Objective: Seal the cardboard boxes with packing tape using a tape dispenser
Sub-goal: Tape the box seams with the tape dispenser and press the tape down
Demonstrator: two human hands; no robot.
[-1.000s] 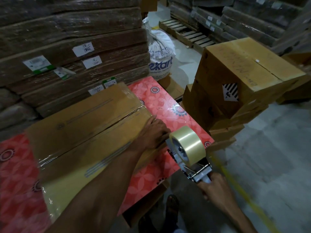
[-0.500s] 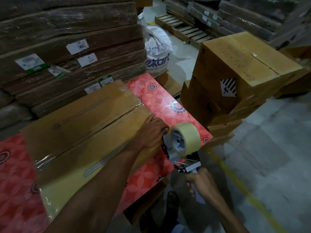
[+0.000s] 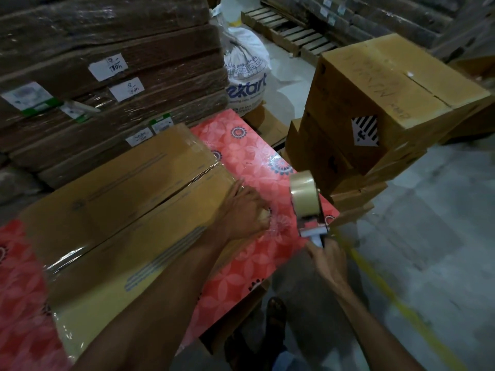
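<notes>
Dim warehouse shot, soft throughout, with wide-angle bending toward the edges.
The pale concrete floor (image 3: 428, 223) at right is the brightest area, while the wrapped stacks (image 3: 107, 36) in the upper left sink into brown murk. Glare streaks their plastic wrap, the packing tape (image 3: 67, 259) on the cardboard box (image 3: 107, 210) at lower left, and the glossy red tabletop (image 3: 254, 156) at centre. The tape dispenser (image 3: 308, 207) and the stacked boxes (image 3: 388, 103) at upper right are smeared by motion blur. Straight edges bow near the corners, and deep shadow pools at bottom centre.
</notes>
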